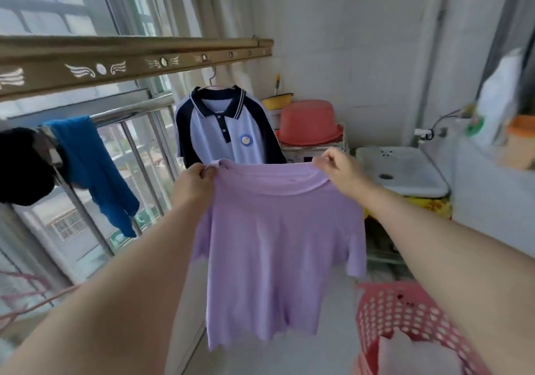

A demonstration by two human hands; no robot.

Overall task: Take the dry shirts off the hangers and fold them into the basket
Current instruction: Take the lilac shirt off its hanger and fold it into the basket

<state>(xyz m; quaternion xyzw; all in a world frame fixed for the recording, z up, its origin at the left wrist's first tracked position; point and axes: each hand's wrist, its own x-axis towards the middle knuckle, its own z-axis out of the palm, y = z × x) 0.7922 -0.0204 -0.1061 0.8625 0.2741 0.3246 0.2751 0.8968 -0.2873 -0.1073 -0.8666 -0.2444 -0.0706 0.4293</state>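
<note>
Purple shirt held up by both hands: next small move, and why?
Probably bring the left hand and right hand together to halve the purple shirt lengthwise. It hangs open and unfolded, pinched at both shoulders, no hanger visible in it, and the pink basket sits at lower right.

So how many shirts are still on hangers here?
1. The navy-and-blue polo shirt hangs on a hanger from the drying rail, behind the purple shirt held by the left hand and right hand. The rail leaves frame at left; more may be hidden.
</note>
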